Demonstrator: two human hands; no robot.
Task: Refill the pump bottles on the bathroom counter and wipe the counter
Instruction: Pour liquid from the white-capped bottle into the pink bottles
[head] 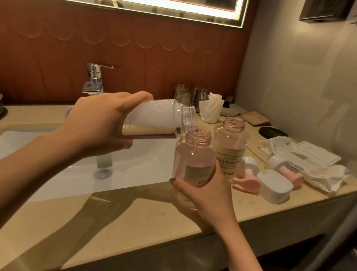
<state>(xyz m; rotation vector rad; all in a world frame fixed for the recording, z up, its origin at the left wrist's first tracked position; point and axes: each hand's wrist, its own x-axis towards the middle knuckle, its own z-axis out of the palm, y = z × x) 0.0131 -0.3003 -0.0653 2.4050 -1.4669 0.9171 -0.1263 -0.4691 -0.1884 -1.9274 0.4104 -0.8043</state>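
Your left hand [106, 116]: fingers grasping white refill bottle [157, 115] round middle, tipped nearly flat, thin stream dropping into open neck of pink bottle [192, 159]. Your right hand [206, 196]: fingers wrapped round pink bottle low down, at worktop [141, 216] edge by sink [39, 141]. Plastic likely light, stiff, slick if soapy, heavier as it fills: hold body low, not neck. 2nd pink bottle [231, 141] stands just behind, uncapped; pump head [248, 181] lies beside it
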